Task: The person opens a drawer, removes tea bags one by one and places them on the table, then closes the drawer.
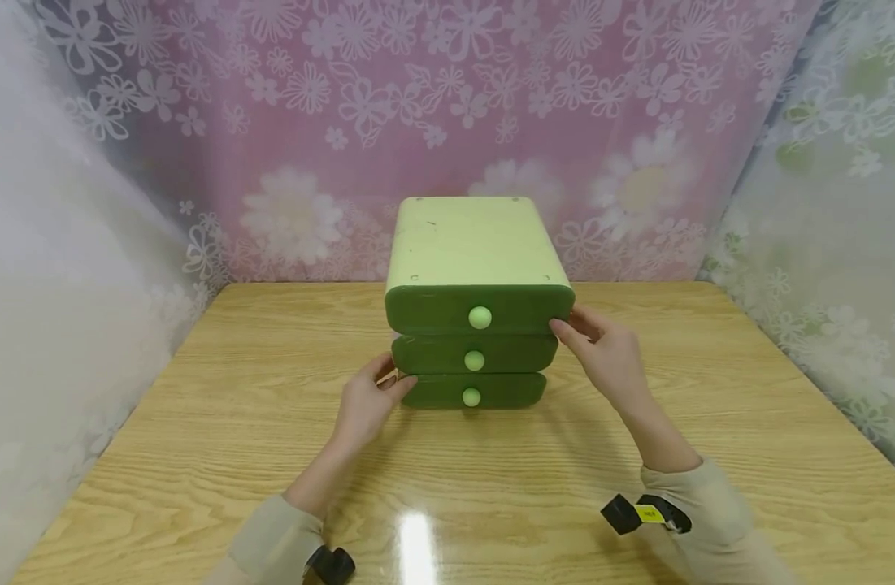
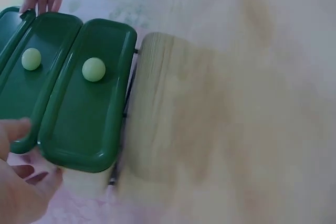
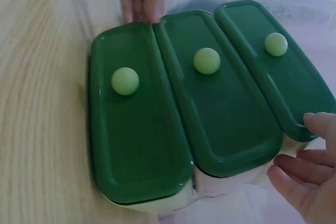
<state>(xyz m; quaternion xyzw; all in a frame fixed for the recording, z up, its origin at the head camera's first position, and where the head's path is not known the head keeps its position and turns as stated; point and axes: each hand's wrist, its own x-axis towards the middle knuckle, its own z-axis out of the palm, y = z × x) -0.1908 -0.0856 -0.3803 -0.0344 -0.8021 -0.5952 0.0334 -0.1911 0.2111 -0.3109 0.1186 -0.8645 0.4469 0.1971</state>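
Note:
A three-tier drawer cabinet point(image 1: 471, 244) stands on the table, with a pale yellow-green shell and dark green drawer fronts. Each front bears a round light green knob point(image 1: 480, 318), and all three drawers look closed. At the cabinet's left side my left hand point(image 1: 368, 400) holds it around the middle and bottom drawers, thumb toward the front and fingers along the side. My right hand point(image 1: 608, 357) grips the right side at the top drawer front point(image 3: 273, 66), its thumb on the front's corner and its fingers partly hidden beside the shell. The cabinet's back is out of sight.
The wood-grain table point(image 1: 271, 325) surrounds the cabinet. Behind it hangs a pink floral curtain point(image 1: 432, 97), with pale floral sheets at left and right. Black wrist cameras point(image 1: 623, 513) sit on both sleeves.

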